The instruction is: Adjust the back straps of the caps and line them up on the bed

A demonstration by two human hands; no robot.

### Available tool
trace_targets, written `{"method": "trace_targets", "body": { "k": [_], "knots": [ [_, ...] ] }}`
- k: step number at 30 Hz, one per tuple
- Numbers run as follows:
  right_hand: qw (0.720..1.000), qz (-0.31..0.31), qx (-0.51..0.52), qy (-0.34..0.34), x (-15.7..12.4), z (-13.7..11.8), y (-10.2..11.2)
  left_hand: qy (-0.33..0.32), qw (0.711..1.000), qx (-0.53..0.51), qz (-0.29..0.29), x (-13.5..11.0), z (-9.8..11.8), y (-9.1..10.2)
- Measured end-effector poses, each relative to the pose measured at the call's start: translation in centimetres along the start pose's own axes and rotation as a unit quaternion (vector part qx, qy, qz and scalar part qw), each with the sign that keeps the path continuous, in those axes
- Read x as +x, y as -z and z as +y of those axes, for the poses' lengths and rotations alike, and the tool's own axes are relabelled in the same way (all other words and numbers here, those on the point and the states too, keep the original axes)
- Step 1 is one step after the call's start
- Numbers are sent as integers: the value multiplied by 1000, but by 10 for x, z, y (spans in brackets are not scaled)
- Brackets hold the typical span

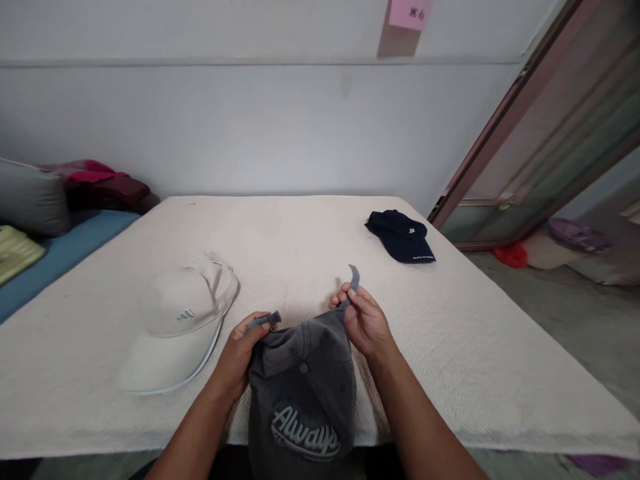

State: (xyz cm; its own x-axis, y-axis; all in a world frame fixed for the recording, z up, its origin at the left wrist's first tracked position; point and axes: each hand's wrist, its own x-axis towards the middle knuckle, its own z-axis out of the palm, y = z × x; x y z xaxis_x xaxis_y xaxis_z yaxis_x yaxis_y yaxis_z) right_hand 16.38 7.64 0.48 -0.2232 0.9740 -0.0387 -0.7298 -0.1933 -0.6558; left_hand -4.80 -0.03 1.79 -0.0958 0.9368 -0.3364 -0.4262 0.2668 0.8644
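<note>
A dark grey baseball cap (pixel 327 360) with "Always" lettering hangs between my hands at the table's front edge, its back strap undone. My left hand (pixel 240 353) pinches the short strap end that carries a dark buckle (pixel 273 319). In my right hand (pixel 367 320) is the long loose strap end (pixel 355 277), its tip pointing up past the fingers. The two strap ends are apart. To the left of my left hand lies a cream cap (pixel 175 307) with a striped logo. A navy cap (pixel 400 233) rests at the far right.
A cream cloth covers the table (pixel 280 233), which meets a white wall (pixel 250 127). A pink note (pixel 409 13) is stuck on the wall. At the left are a grey cushion (pixel 33 197) and a blue surface (pixel 85 237); a framed door (pixel 530 133) stands right.
</note>
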Motion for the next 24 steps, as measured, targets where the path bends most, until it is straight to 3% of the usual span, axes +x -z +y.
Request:
{"method": "trace_targets", "body": {
  "k": [4,7,11,14,20,24],
  "knots": [
    [1000,-6,17,9,1,-6,3,24,999,-25,-22,-1,-3,-2],
    [994,-52,-89,-27,-3,-2,-2,39,997,-52,-45,-1,-5,-2],
    [946,-143,-270,-105,-9,15,-11,37,996,-57,-49,-1,-6,-5],
    [924,-170,-314,-136,-9,29,-14,30,998,-12,-51,0,-8,-8],
    [908,-201,-352,-109,-9,44,-18,-4,997,72,-16,2,-16,-11],
    [909,-191,-360,-91,-11,47,-21,-23,995,92,-30,1,-15,-12]
  ]
}}
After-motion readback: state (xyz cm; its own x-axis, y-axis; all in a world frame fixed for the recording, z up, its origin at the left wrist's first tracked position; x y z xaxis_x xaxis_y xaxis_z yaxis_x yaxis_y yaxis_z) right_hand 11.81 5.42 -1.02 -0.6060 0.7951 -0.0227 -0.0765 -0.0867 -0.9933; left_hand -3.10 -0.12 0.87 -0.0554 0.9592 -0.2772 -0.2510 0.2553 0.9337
